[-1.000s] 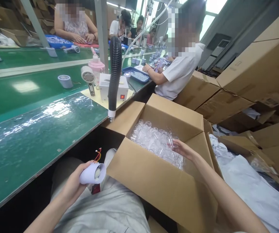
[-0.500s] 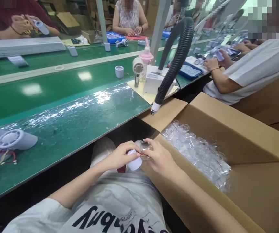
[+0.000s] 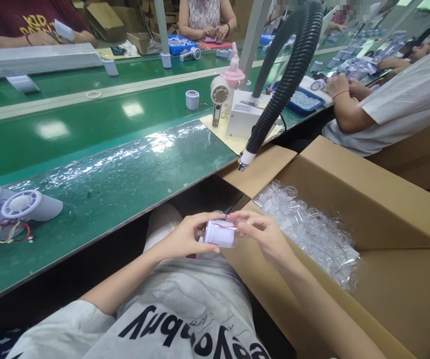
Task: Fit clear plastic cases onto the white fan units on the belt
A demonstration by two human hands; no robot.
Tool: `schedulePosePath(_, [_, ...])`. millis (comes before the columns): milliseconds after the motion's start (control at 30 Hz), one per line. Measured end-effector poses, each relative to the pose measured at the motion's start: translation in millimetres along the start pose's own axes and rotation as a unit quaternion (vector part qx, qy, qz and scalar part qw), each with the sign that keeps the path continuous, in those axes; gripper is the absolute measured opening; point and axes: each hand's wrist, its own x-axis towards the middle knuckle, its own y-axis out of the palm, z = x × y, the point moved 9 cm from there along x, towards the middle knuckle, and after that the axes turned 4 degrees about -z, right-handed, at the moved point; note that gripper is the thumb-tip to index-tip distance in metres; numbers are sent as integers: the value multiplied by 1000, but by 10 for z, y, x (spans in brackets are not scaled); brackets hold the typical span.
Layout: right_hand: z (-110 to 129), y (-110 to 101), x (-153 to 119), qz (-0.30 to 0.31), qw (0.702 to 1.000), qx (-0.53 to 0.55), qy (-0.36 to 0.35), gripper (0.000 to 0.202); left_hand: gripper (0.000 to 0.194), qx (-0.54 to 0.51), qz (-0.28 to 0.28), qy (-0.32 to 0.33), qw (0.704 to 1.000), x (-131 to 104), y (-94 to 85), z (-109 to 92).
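Observation:
A pale lilac cylinder point(image 3: 220, 234) sits inside a clear plastic cup point(image 3: 233, 241) just above my lap. My left hand point(image 3: 190, 237) grips the left end of the pair between thumb and fingers. At the cup's right end, the fingers of my right hand point(image 3: 262, 230) are closed on the clear plastic. A thin red wire shows along the top of the cylinder. Many more clear cups point(image 3: 312, 232) fill the open cardboard box point(image 3: 372, 194) to the right of my hands.
Lilac cylinders with wires point(image 3: 31, 205) rest on the green bench point(image 3: 125, 179) at left. A black flexible hose point(image 3: 282, 85) hangs over the bench's edge. Beside it stand a white box point(image 3: 245, 122) and a small fan point(image 3: 220, 97). Co-workers sit across and at right.
The lilac cylinder, earlier tilted in my left hand and apart from the clear cup, is now inside it and lies level. My right hand has shifted to the cup's right end.

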Motion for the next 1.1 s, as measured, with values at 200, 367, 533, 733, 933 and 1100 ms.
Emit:
schedulePosePath(200, [176,130,-215,60,964,-189,-178,35,67,-119,-21,-77,990,-88,-2,122])
schedulePosePath(367, [136,126,-249,75,971,-175,-144,36,73,-49,-1,-3,999,-117,-26,-39])
schedulePosePath(533, [134,129,-232,90,986,-119,-68,38,73,-14,12,51,999,-145,-16,-159])
schedulePosePath(733, [115,137,-226,95,993,-64,-28,38,74,23,14,99,995,-173,-28,-250])
schedulePosePath(933, [10,165,-217,107,994,-10,29,35,75,48,25,130,990,-188,-8,-307])
schedulePosePath(1100, [-79,187,-217,112,990,20,79,35,80,57,26,164,984,-204,-10,-305])
